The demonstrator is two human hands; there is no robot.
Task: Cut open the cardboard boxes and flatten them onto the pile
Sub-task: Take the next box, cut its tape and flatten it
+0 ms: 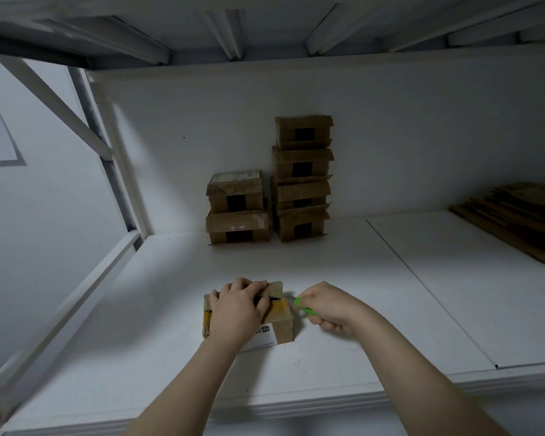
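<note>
A small taped cardboard box (280, 319) sits on the white shelf (343, 278) near the front. My left hand (238, 306) rests on top of the box, its fingers curled over the far top edge. My right hand (326, 308) grips a green cutter (301, 305) just right of the box, its tip at the box's upper right corner. Black tape shows on the box top between my hands. At the far right of the shelf lies a pile of flattened cardboard (516, 218).
Two stacks of sealed boxes stand against the back wall: a short stack (236, 209) and a taller stack (302, 177) to its right. A shelf frame post (107, 146) rises at the left. Another shelf hangs overhead.
</note>
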